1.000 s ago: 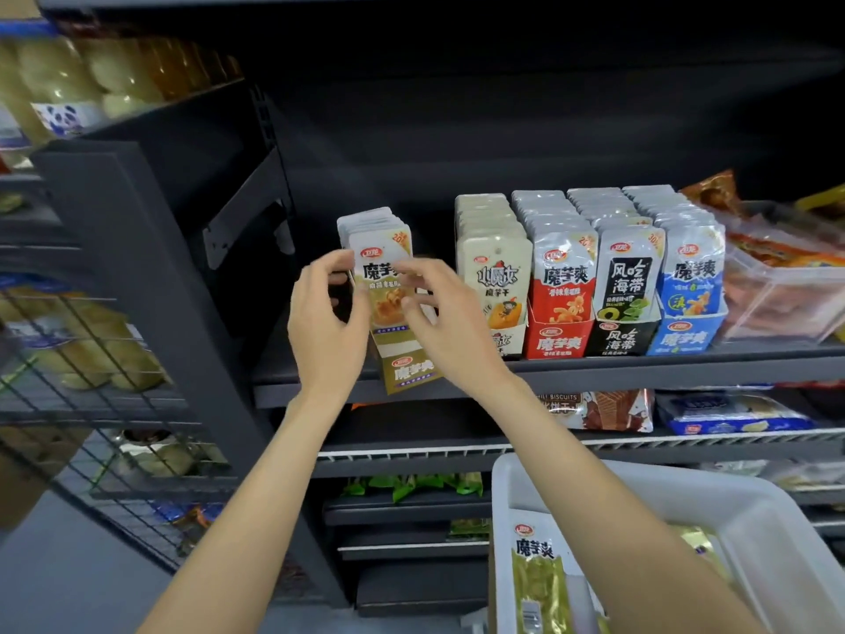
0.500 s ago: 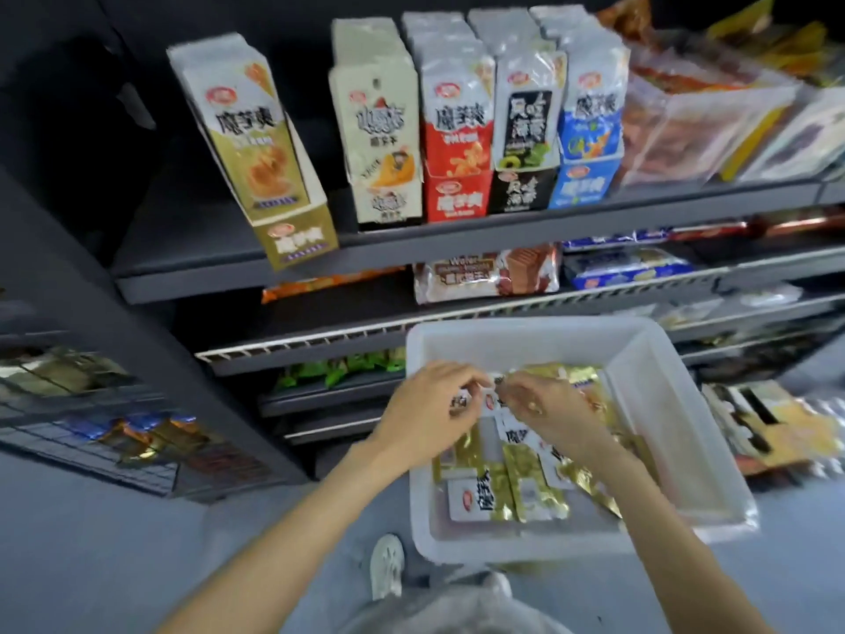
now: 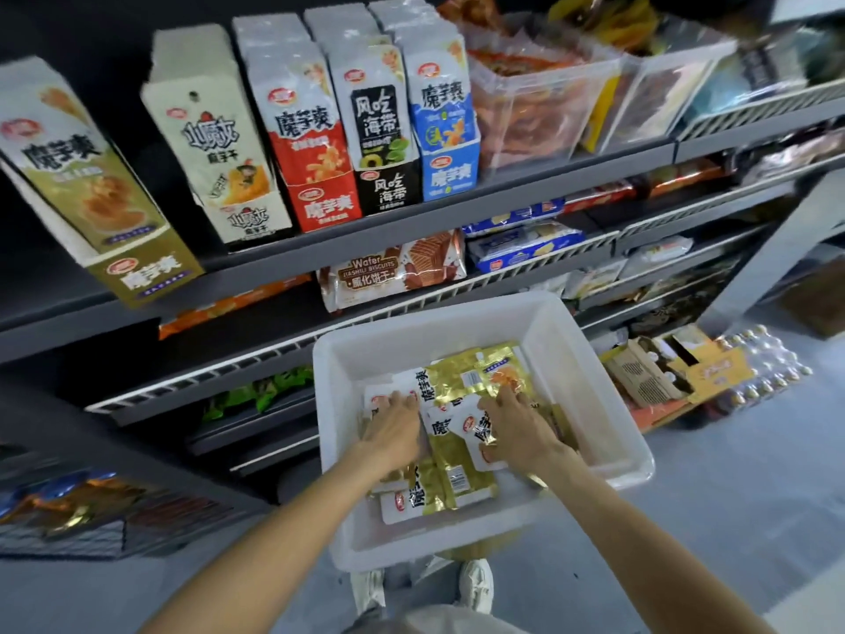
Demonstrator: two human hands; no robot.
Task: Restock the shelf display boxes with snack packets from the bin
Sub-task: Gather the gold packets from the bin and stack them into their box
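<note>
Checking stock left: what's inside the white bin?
White bin holds loose gold-and-white snack packets. Left hand and right hand rest on the pile; packets beneath them are hidden.

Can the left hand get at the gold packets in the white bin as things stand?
Likely yes: the left hand already rests on the gold packets inside the open-topped white bin, with nothing covering them.

wafer biscuit pkt (image 3: pixel 393 274) on lower shelf, egg cartons (image 3: pixel 649 372) on floor

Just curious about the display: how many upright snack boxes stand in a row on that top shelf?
5: the gold box far left, standing apart, then cream, red, black and blue side by side. Others may be out of view.
</note>
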